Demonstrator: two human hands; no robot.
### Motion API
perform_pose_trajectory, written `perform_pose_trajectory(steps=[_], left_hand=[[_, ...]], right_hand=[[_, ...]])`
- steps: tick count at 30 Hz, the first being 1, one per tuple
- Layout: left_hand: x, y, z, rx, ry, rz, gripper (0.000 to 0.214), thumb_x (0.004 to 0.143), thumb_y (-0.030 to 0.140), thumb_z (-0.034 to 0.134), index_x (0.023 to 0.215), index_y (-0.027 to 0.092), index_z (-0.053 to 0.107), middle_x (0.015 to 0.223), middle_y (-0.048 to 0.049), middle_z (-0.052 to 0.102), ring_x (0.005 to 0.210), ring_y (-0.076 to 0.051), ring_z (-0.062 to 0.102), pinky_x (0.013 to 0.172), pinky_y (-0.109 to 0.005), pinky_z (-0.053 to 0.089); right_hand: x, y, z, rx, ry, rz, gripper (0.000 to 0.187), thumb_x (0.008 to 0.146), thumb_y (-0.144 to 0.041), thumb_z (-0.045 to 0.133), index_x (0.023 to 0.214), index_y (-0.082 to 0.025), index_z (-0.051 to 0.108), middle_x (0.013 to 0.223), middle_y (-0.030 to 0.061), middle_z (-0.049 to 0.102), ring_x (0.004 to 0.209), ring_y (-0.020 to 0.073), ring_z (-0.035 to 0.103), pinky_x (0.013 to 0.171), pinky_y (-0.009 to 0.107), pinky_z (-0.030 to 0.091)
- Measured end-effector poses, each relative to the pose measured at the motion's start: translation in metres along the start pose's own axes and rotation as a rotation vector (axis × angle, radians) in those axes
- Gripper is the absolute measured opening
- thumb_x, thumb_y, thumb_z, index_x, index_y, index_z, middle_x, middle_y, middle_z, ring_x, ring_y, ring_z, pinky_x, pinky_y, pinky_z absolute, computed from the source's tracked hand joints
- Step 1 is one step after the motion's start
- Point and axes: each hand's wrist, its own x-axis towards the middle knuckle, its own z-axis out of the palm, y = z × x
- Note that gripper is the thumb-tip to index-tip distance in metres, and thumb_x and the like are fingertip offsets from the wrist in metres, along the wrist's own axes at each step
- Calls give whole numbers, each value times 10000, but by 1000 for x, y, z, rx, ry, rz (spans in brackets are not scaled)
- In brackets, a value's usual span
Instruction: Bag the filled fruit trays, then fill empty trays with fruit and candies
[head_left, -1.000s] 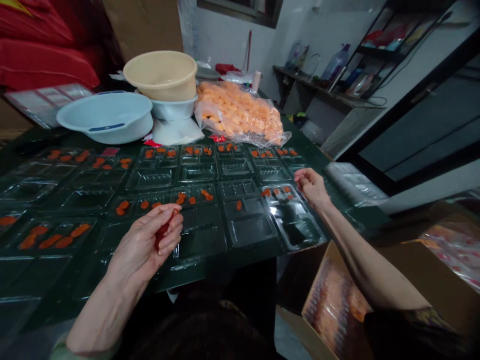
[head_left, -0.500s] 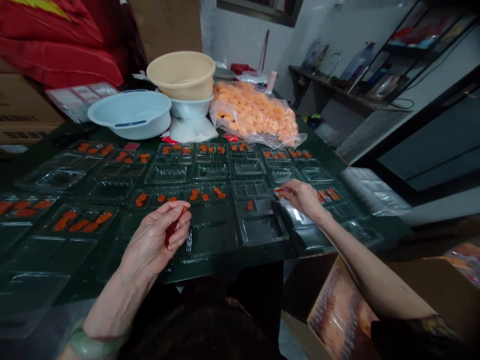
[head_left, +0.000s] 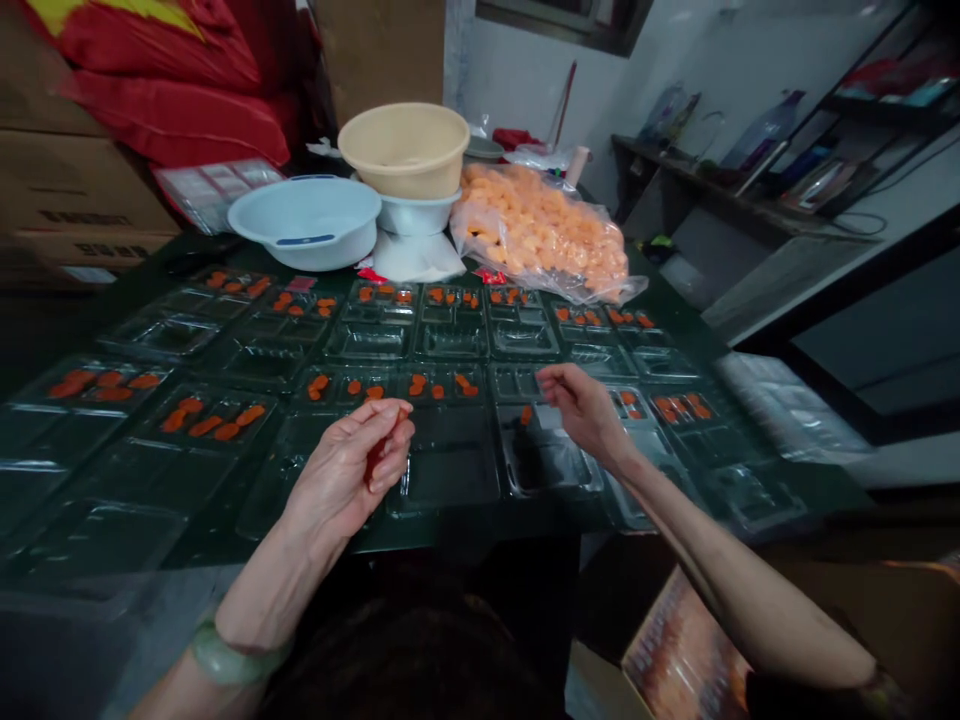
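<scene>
My left hand (head_left: pixel 352 470) is cupped shut around a few red-orange pieces, held above the near edge of the table. My right hand (head_left: pixel 581 408) hovers over a clear plastic compartment tray (head_left: pixel 547 455), fingers pinched together at its top small compartment, where one orange piece (head_left: pixel 526 414) lies. What the right fingers hold is too small to name. Rows of clear trays (head_left: pixel 375 345) cover the dark green table, many with orange pieces in their small top compartments.
A blue basin (head_left: pixel 307 220), a beige bowl (head_left: pixel 403 150) stacked on a white one, and a big plastic bag of orange snacks (head_left: pixel 544 235) stand at the far side. Cardboard boxes (head_left: pixel 675 650) sit low right; a shelf stands beyond.
My right hand moved left, from the right-hand tray to the tray near the middle. The view has panned left. My left hand stayed cupped in place.
</scene>
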Motion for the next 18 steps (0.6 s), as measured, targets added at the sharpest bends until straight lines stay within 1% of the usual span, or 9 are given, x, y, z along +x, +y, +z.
perform_pose_trajectory(steps=[2, 4, 7, 10, 11, 12, 13, 15, 18], left_hand=[[0, -1, -1, -17, 2, -3, 93, 758, 168, 633, 827, 122, 591, 585, 16, 487, 361, -12, 313, 312, -119, 223], [0, -1, 0, -40, 8, -3, 83, 757, 160, 627, 822, 122, 591, 582, 15, 485, 362, -13, 310, 312, -119, 219], [1, 0, 0, -80, 49, -27, 88, 765, 161, 606, 842, 119, 597, 609, 3, 498, 385, -25, 347, 321, -124, 236], [1, 4, 2, -75, 86, -90, 135, 769, 151, 570, 888, 102, 610, 668, -33, 535, 430, -51, 418, 329, -133, 253], [1, 6, 3, -48, 71, -110, 146, 766, 146, 569, 898, 99, 613, 678, -41, 545, 433, -53, 423, 328, -134, 246], [1, 7, 5, -7, 43, -125, 152, 765, 147, 576, 905, 102, 612, 679, -41, 552, 425, -49, 416, 326, -133, 230], [2, 9, 7, 41, 6, -130, 149, 765, 156, 588, 905, 109, 610, 669, -36, 556, 409, -41, 397, 325, -131, 212], [6, 11, 14, 142, -55, -109, 118, 770, 199, 614, 861, 126, 597, 635, -18, 557, 378, -26, 354, 324, -133, 178], [15, 10, 30, 262, -65, -41, 149, 778, 258, 622, 734, 144, 538, 556, 14, 526, 353, -26, 329, 326, -147, 146]], right_hand=[[17, 1, 16, 174, 61, 28, 180, 757, -173, 449, 899, -177, 561, 799, 20, 587, 666, 121, 592, 656, 275, 485], [34, 4, 31, 293, 69, 69, 145, 740, -211, 487, 866, -178, 550, 783, 16, 597, 668, 128, 609, 672, 289, 495], [51, 9, 46, 316, 68, 106, 154, 716, -255, 542, 849, -178, 561, 753, 22, 612, 690, 148, 611, 687, 302, 492], [53, 12, 41, 282, 156, 116, 191, 732, -290, 550, 888, -182, 571, 753, 21, 611, 703, 150, 585, 695, 299, 474], [50, 12, 35, 250, 172, 120, 187, 743, -288, 537, 891, -181, 574, 733, 14, 601, 675, 145, 571, 669, 289, 465], [46, 11, 29, 197, 158, 120, 174, 753, -279, 524, 883, -177, 581, 698, 5, 586, 633, 139, 554, 628, 276, 453], [40, 10, 22, 118, 109, 110, 160, 759, -263, 517, 867, -172, 592, 659, -5, 568, 590, 132, 534, 586, 264, 433], [28, 7, 12, -110, -65, 44, 132, 759, -217, 523, 831, -170, 624, 630, -9, 557, 567, 128, 516, 556, 250, 396], [15, 1, 6, -504, -368, -103, 162, 757, -159, 547, 863, -191, 666, 766, 23, 610, 690, 148, 562, 617, 250, 385]])
